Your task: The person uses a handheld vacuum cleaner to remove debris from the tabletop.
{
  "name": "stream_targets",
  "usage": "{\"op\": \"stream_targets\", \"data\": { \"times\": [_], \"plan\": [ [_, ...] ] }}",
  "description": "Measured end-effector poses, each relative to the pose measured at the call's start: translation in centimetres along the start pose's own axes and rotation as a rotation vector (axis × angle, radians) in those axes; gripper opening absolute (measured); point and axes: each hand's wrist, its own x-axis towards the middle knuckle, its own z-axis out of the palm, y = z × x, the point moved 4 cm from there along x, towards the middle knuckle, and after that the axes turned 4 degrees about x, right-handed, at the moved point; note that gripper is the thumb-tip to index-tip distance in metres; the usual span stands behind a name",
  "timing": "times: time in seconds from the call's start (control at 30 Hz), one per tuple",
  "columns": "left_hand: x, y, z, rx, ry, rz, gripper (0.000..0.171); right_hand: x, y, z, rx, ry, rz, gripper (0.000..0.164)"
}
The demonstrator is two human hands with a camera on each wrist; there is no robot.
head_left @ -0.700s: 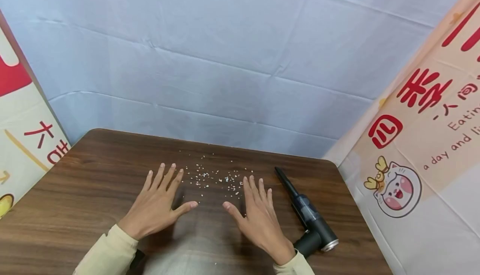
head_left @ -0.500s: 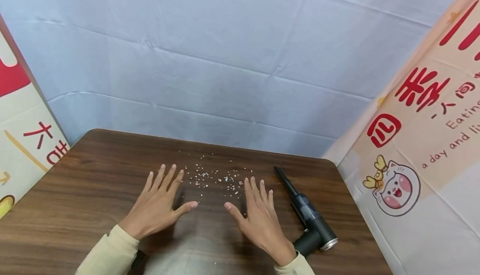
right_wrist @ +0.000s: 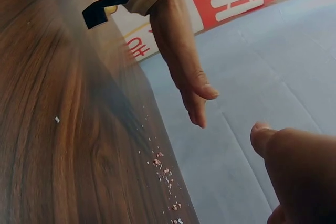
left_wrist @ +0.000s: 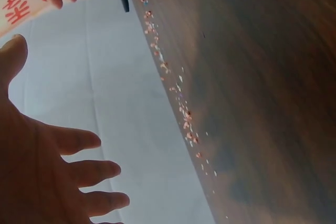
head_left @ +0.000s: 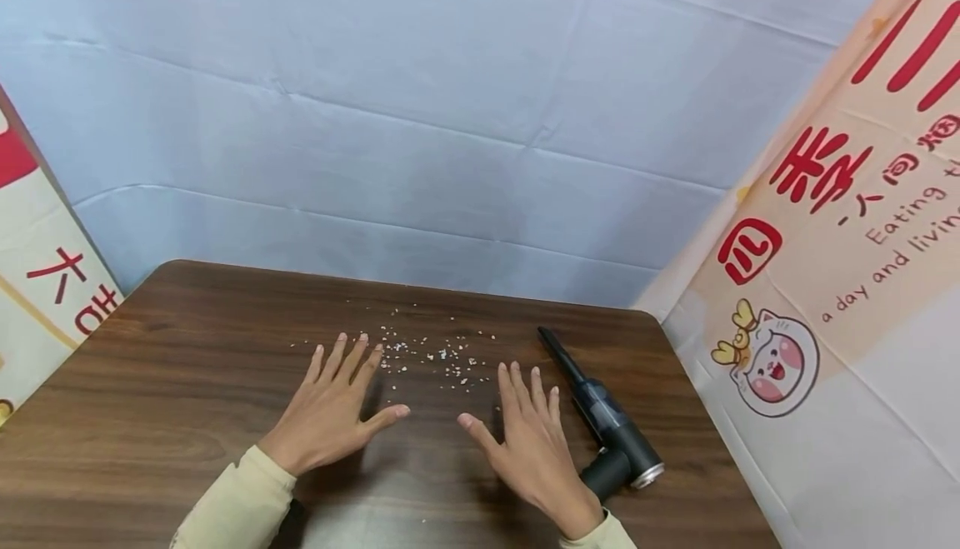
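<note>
My left hand (head_left: 330, 411) hovers palm down above the table, fingers spread and thumb pointing inward. To its right my right hand (head_left: 528, 445) is held the same way, fingers straight. Neither holds anything. Small pale crumbs (head_left: 442, 356) lie scattered on the wood beyond and between the fingertips. In the left wrist view the crumbs (left_wrist: 186, 121) show white and reddish bits. A black handheld vacuum (head_left: 603, 411) with a clear chamber and a long narrow nozzle lies just right of my right hand, its handle partly hidden by the wrist.
The dark wooden table (head_left: 150, 382) has rounded far corners. Behind it hangs a pale blue-white cloth (head_left: 375, 132). Printed banners flank it, one banner (head_left: 847, 282) with a cartoon face at the right. A single stray crumb (right_wrist: 57, 119) lies nearer on the table.
The head view has shifted slightly to the right. Both hands have drawn a little nearer the body relative to the crumbs, still spread. The crumbs and vacuum stay in place.
</note>
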Motion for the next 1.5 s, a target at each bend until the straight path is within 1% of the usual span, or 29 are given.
{"op": "stream_targets", "data": {
  "times": [0.3,0.43,0.63,0.83,1.0,1.17,1.33,1.5],
  "plan": [
    [0.1,0.5,-0.1,0.016,0.019,0.02,0.095,-0.3,0.0,-0.3,-0.042,-0.003,-0.002,0.101],
    [0.2,0.6,-0.1,0.005,0.023,0.026,0.094,-0.5,0.1,-0.5,-0.056,0.002,-0.005,0.1],
    [0.7,0.9,0.4,-0.002,0.01,0.039,0.095,-0.8,0.2,-0.6,-0.081,0.01,-0.006,0.099],
    [1.5,1.7,0.7,0.005,-0.011,0.059,0.095,-1.1,0.4,-0.5,-0.095,0.011,-0.015,0.097],
    [2.4,2.4,1.1,0.0,-0.043,0.073,0.097,-1.4,1.0,-0.6,-0.091,0.011,0.004,0.096],
    [3.8,3.4,2.0,-0.017,-0.098,0.091,0.098,-2.0,2.1,-0.5,-0.115,0.015,0.039,0.095],
    [5.4,5.1,3.1,0.005,-0.163,0.122,0.1,-2.9,3.4,-0.5,-0.138,0.046,0.1,0.088],
    [6.8,7.0,4.3,0.042,-0.191,0.172,0.1,-4.0,4.6,-0.6,-0.139,0.086,0.166,0.086]
  ]
}}
